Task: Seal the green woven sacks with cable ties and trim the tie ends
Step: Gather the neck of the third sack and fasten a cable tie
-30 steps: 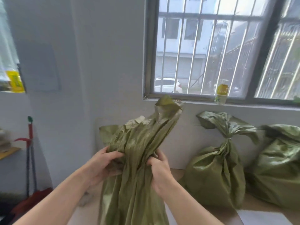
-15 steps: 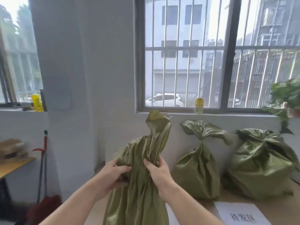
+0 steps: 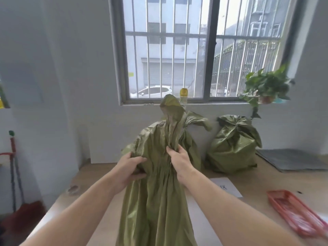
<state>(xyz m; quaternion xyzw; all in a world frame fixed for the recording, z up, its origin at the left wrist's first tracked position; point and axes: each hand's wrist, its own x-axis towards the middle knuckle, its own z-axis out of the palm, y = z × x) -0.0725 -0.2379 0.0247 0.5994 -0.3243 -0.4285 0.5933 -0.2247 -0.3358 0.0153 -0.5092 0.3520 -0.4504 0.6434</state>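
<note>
Left hand and right hand grip the bunched neck of the centre-frame sack, not yet tied; next, likely, a cable tie.

Through the head camera I see little of my own body: a left hand and a right hand, both bare, and a left forearm and right forearm, slender and uncovered to the view's bottom edge.
</note>
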